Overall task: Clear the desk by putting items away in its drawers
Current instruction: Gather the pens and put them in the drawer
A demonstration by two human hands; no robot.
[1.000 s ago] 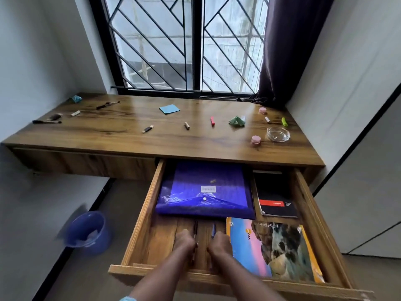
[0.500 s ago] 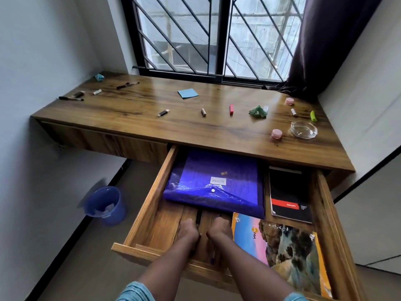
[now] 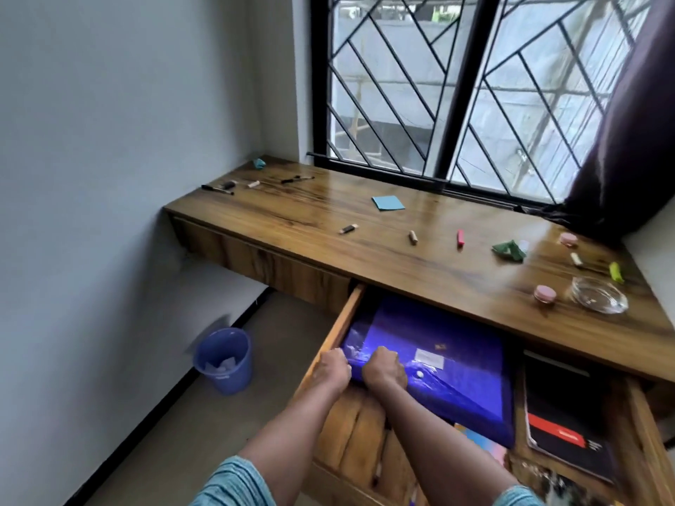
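Blue bin [image 3: 223,359] is set on the floor, well left of the desk [image 3: 292,228]. Pens [image 3: 217,189] are laid at the desktop's far-left end, with a blue sticky note [image 3: 388,203] further right.

Drawer [image 3: 338,325] is pulled out under the desk's right half, its left wall just beside the left hand [image 3: 331,370]. Right hand [image 3: 383,370] is held alongside.

Blue folder [image 3: 464,363] is gripped at its near-left edge by both, fingers curled. It is laid flat in the drawer, flap up, long axis across the drawer's width, far part under the desktop's front edge. Bare drawer floor is exposed in front of it.

Its white label can't be read. Black notebook [image 3: 562,425] is placed to the right; the red band's text is too small. Glass ashtray [image 3: 599,295] is set on the desktop's right end.
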